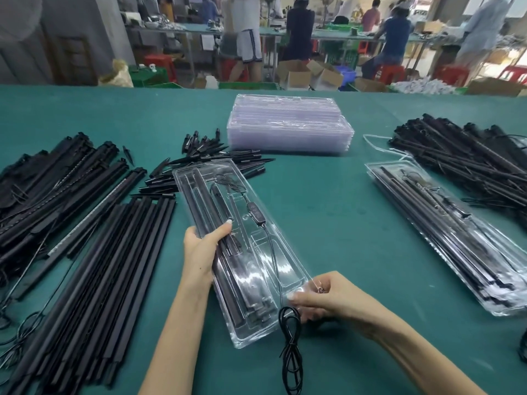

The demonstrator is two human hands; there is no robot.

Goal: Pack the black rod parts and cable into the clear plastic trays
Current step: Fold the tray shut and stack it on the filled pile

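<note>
Nearest us, the cable (291, 346) tail dangles in a loop off the tray (239, 252) near end, not yet tucked in. The right hand (328, 297) pinches that near corner, fingers curled on the clear rim, likely steadying it so the cable can be fed in. The left hand (202, 246) grasps the tray's left edge, thumb pressing on the rods (211, 212) to keep them seated in their slots. Mid-tray, the cable's controller (255, 212) lies in its pocket. Open green surface (328, 212) to the right gives room to work. Left, loose rods (85, 252) crowd close. Right, a packed tray (445, 232) lies by another pile (467, 155). Beyond, spikes (205, 155), then empty trays (289, 126) stacked.
</note>
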